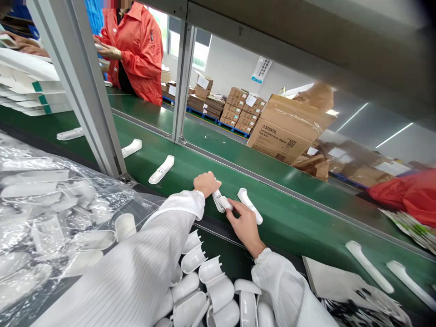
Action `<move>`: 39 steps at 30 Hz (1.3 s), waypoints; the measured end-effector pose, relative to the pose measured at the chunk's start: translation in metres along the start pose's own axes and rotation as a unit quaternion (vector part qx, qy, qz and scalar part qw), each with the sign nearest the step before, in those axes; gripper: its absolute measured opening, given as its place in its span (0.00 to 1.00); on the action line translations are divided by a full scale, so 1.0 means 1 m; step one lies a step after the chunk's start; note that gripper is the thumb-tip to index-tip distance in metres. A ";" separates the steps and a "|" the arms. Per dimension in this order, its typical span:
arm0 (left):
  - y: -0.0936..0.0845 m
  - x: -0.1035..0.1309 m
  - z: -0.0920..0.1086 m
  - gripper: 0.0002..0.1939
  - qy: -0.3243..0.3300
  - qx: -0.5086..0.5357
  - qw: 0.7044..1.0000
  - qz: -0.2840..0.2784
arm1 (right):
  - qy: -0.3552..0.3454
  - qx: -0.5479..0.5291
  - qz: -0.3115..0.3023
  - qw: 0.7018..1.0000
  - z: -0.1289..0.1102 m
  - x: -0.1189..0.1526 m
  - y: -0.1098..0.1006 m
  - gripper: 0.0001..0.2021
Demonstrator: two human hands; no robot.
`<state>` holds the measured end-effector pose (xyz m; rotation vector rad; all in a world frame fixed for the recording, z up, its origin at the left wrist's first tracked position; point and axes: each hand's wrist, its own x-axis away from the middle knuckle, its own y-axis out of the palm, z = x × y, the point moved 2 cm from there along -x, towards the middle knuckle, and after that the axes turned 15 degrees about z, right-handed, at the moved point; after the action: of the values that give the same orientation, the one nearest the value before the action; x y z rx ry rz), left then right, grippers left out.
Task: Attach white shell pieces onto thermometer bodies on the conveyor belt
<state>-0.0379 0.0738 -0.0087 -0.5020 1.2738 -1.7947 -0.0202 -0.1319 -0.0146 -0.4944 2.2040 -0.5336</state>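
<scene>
Over the green conveyor belt, my left hand is closed around the upper end of a white plastic device housing. My right hand pinches a small rounded white cover between thumb and fingers, against the lower end of that housing. Whether the cover is seated cannot be told. Just right of my right fingers lies another white housing on the belt. Below my hands is a heap of loose white plastic covers, partly hidden by my sleeves.
More housings lie along the belt, such as one at left and one at right. A clear plastic bag holds white parts. A metal post stands at left. Across the line are a person in red and a cardboard box.
</scene>
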 end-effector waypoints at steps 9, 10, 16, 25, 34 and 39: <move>0.007 0.009 0.019 0.20 0.007 0.006 1.000 -0.014 | -0.057 0.048 -0.089 0.993 0.014 0.007 -0.004 0.15; 0.008 0.011 0.021 0.20 0.012 0.006 1.000 -0.014 | -0.060 0.051 -0.099 0.992 0.019 0.007 -0.004 0.15; 0.007 0.025 0.038 0.20 0.056 0.003 0.998 -0.031 | -0.063 0.088 -0.145 0.983 0.032 -0.001 -0.013 0.15; -0.063 -0.013 -0.022 0.36 0.063 -0.059 0.991 0.106 | -0.193 -0.028 -0.311 0.930 -0.098 -0.003 0.009 0.11; -0.061 -0.033 -0.078 0.23 0.084 -0.140 0.986 -0.031 | -0.159 -0.029 -0.391 0.906 -0.090 -0.022 0.038 0.14; -0.054 -0.033 -0.060 0.24 0.013 -0.080 0.997 0.004 | -0.061 -0.056 -0.141 0.987 -0.045 -0.053 0.033 0.24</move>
<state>-0.0856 0.1406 0.0208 -0.5627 1.4425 -1.7050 -0.0291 -0.0683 0.0273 -0.8845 2.0655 -0.5141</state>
